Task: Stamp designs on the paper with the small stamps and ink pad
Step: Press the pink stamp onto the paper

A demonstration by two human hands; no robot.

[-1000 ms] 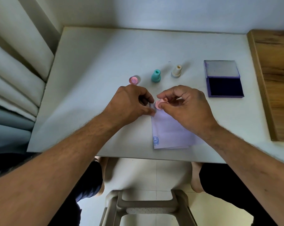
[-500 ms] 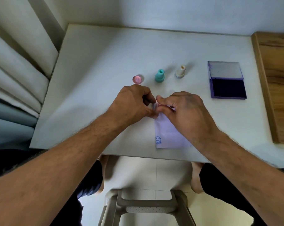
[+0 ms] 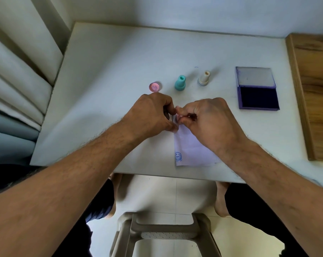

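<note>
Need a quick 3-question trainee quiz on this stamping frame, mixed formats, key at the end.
1. True or false: the ink pad has its lid open.
2. How many stamps stand free on the table, apart from both hands?
A. one B. two C. three
3. Fill in: the blue stamped face on the paper sits at its near ____ corner.

Key: 1 true. 2 B: the teal stamp and the cream stamp; the pink disc looks like a cap. 3 left.

On the table stand two upright stamps, one teal (image 3: 180, 85) and one cream (image 3: 203, 78), plus one pink cap (image 3: 154, 87), one open ink pad (image 3: 257, 88), one paper (image 3: 189, 151) bearing one blue print (image 3: 178, 156).
</note>
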